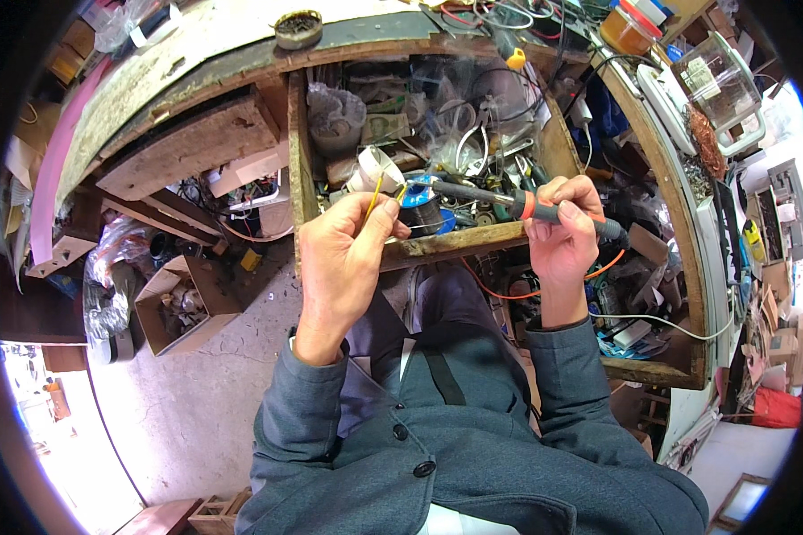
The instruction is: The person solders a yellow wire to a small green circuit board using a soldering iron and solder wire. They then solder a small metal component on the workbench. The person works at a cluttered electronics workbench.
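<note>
right hand [564, 234] fisted round soldering iron [500, 200], tip pointing left; left hand [346, 259] pinching yellow wire [375, 196].

A cluttered repair workshop: worn wooden bench [196, 53], open drawer [455, 241] of tools (wires everywhere).

We take the open wooden drawer [300, 152] as our landmark. Inside it we see scissors [469, 134] among tangled clutter. Left of it, below on the floor, a cardboard box [180, 303] sits open. Above it, on the desk [196, 45], rests a round tin [298, 28]; far right of it stands a clear plastic container [721, 89].
</note>
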